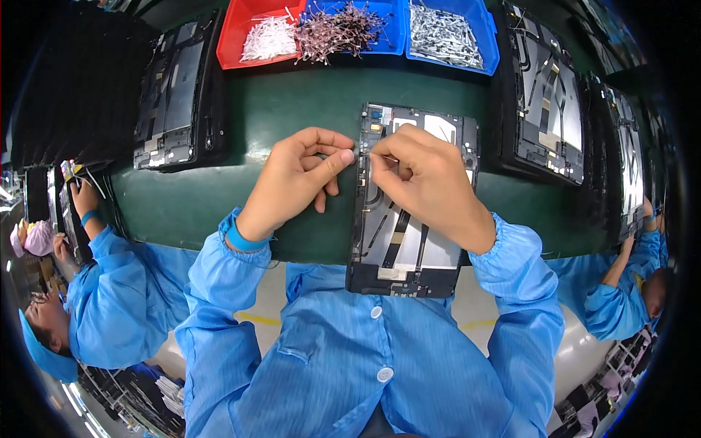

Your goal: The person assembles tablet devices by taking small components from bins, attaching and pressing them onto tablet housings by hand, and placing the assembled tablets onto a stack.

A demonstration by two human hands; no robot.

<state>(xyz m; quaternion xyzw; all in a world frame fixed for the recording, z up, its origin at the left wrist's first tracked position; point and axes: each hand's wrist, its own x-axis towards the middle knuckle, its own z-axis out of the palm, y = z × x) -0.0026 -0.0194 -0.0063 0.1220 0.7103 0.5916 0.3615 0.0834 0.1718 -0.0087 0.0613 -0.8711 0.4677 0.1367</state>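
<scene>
Two hands at work: left hand (296,179) and right hand (427,182), both over the upper part of an open, black, rectangular tablet chassis (409,248) with exposed flat cables and metal plates.
Chassis position: lay flat on the dark green work mat (292,109), directly before the person, its long axis running from 12 to 6 o'clock, near edge overhanging toward the blue smock.
Small part: a thin, pale, sliver-like piece (363,155) sat between the two sets of fingertips, over the chassis's left upper edge; its kind could not be told.
Bearing from left hand: the piece lay at 3 o'clock of the thumb and forefinger, touching them or just beside.
Bearing from right hand: the piece lay at 9 o'clock of the fingertips; this hand was the nearer to the chassis, resting over it.
Left fingers: curled in, thumb and forefinger pinched together at the tip; remaining fingers folded beneath.
Right fingers: closed in a tight pinch on the piece's right end, knuckles raised, wrist over the chassis middle.
Bins at 12 o'clock: a red plastic tray (244,29) of white slivers, a blue plastic tray (391,33) of brownish wired parts, a second blue tray (485,40) of silver strips.
Neighbouring units: further black chassis at 10 o'clock (175,87) and 2 o'clock (548,109).
Other persons: blue-sleeved co-workers at 8 o'clock (109,292) and 4 o'clock (628,292), well apart.
</scene>
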